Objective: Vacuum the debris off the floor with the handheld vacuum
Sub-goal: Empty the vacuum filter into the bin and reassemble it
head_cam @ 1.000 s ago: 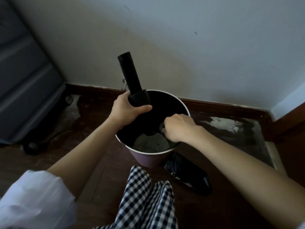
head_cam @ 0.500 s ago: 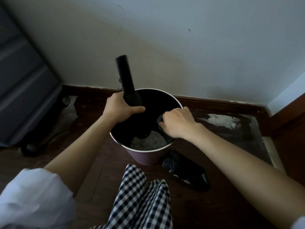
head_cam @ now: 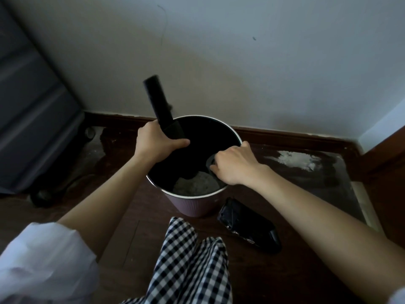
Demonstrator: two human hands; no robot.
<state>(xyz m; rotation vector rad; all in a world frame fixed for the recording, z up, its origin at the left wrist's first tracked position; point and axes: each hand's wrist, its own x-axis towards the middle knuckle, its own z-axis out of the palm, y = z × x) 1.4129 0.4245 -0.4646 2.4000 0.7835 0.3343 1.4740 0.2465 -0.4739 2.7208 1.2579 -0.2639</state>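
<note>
My left hand [head_cam: 156, 144] grips the black handheld vacuum [head_cam: 158, 101] around its middle, holding it tilted over a pink bin [head_cam: 197, 205], nozzle tube pointing up and left. Its lower end is lost in the dark inside of the bin. My right hand [head_cam: 233, 166] reaches into the bin at its right side and pinches a small dark rounded part [head_cam: 209, 161]; what the part is cannot be made out. Grey dust and debris [head_cam: 195, 185] lie heaped at the bottom of the bin.
A black vacuum piece [head_cam: 248, 226] lies on the dark wood floor just right of the bin. White dust [head_cam: 291, 160] smears the floor by the baseboard at right. A grey case [head_cam: 28, 119] stands at left. Checked fabric [head_cam: 192, 266] covers my knee in front.
The vacuum has tipped slightly further and looks blurred from motion. My right hand shifted a little to the right along the bin's rim. The view moved slightly closer.
</note>
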